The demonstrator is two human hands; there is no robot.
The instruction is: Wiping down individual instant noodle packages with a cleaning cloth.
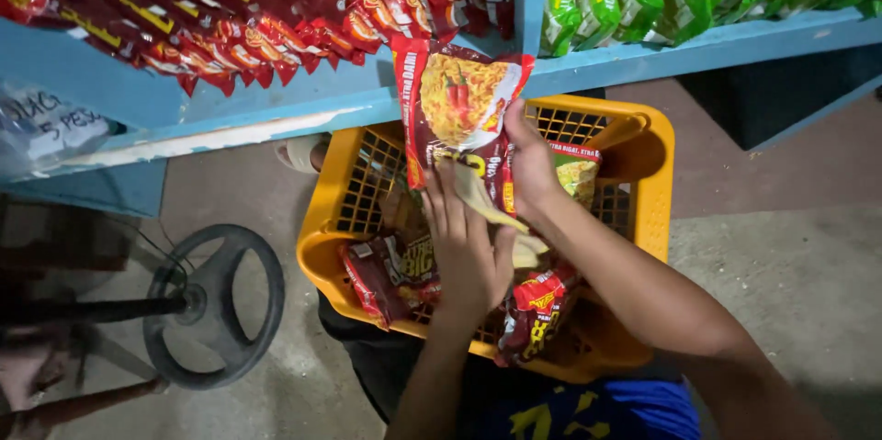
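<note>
Upright, the red noodle packet point(457, 114) stands above both hands, its long axis pointing at the shelf point(276, 109); the right hand point(531, 164) grips it, the left hand point(467, 242) lies open below, over the yellow basket point(643, 141).

So the basket point(643, 141) sits on the person's lap, right below the shelf point(276, 105). Noodle packets point(386, 270) lie inside it. The right hand point(533, 164) holds one noodle pack point(459, 100) up against the shelf edge, with the left hand point(464, 247) just below it, over the basket. A fan base point(216, 307) stands on the floor to the left.
</note>
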